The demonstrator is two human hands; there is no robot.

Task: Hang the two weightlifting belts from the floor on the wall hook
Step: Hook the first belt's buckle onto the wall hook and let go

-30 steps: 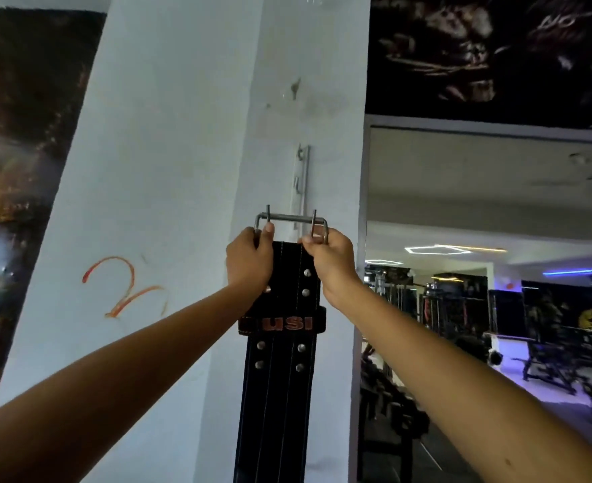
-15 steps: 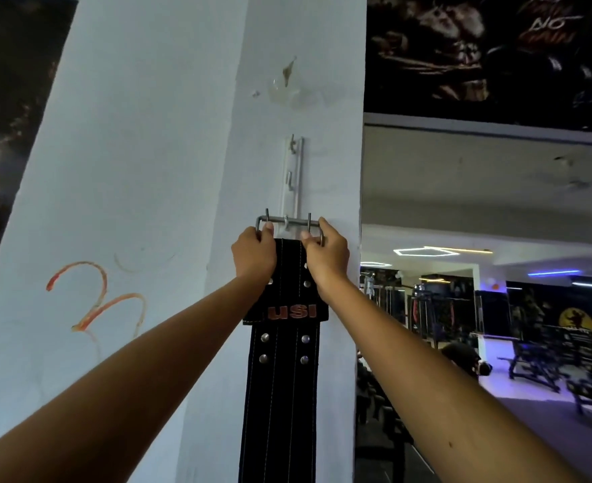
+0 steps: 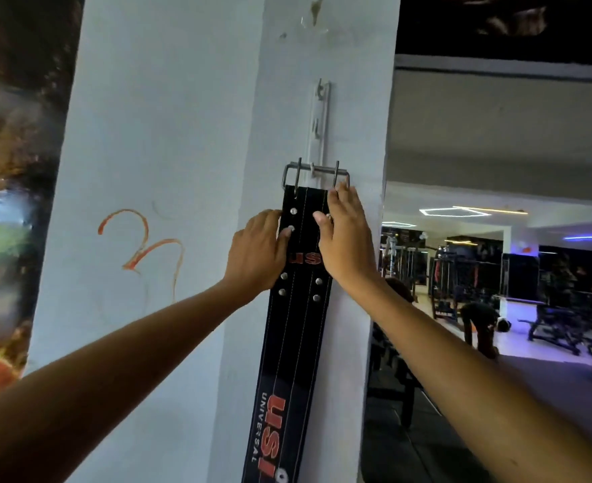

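A black weightlifting belt [image 3: 296, 329] with red USI lettering hangs straight down the white pillar. Its metal buckle [image 3: 326, 170] sits over the lowest hook [image 3: 312, 168] of a white hook strip [image 3: 319, 116]. My left hand [image 3: 258, 252] rests against the belt's left edge below the buckle, thumb on the front. My right hand [image 3: 347, 238] lies flat on the belt's right edge, fingers stretched up toward the buckle. Neither hand closes around the belt. No second belt is in view.
The white pillar [image 3: 169, 169] has an orange scribble [image 3: 141, 245] on its left face. To the right the gym opens out with benches and racks [image 3: 549, 329], and a person [image 3: 479, 318] bends over on the floor there.
Both hands have let go of the buckle and slid down onto the belt's upper part. The buckle now hangs on the hook by itself.
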